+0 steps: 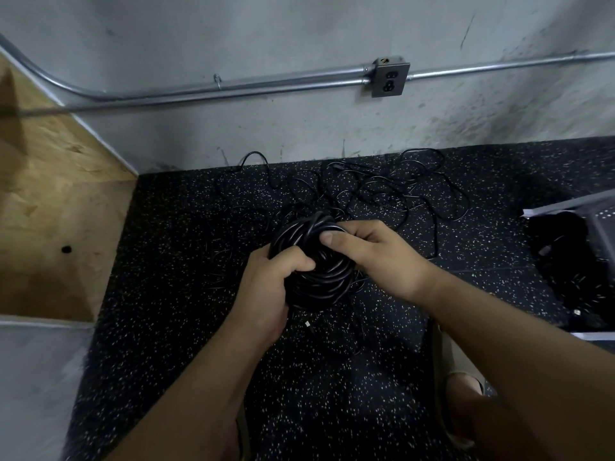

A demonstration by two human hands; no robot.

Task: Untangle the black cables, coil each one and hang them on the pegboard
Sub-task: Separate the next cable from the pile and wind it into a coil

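Observation:
A thick coil of black cable (pixel 316 277) hangs between my hands over the speckled black floor. My left hand (pixel 269 287) grips the coil's left side, fingers curled through its middle. My right hand (pixel 372 251) pinches the turns at the coil's upper right, thumb on top. A loose tangle of thin black cables (pixel 382 188) lies spread on the floor beyond the coil, near the wall. A cable end with a small white plug (pixel 307 324) lies on the floor below the coil. No pegboard shows in this view.
A grey concrete wall carries a metal conduit (pixel 233 86) and a socket box (pixel 390 78). A plywood panel (pixel 50 211) stands at the left. A grey perforated bin (pixel 599 227) with dark contents sits at the right edge. My sandalled foot (pixel 462 394) is below my right forearm.

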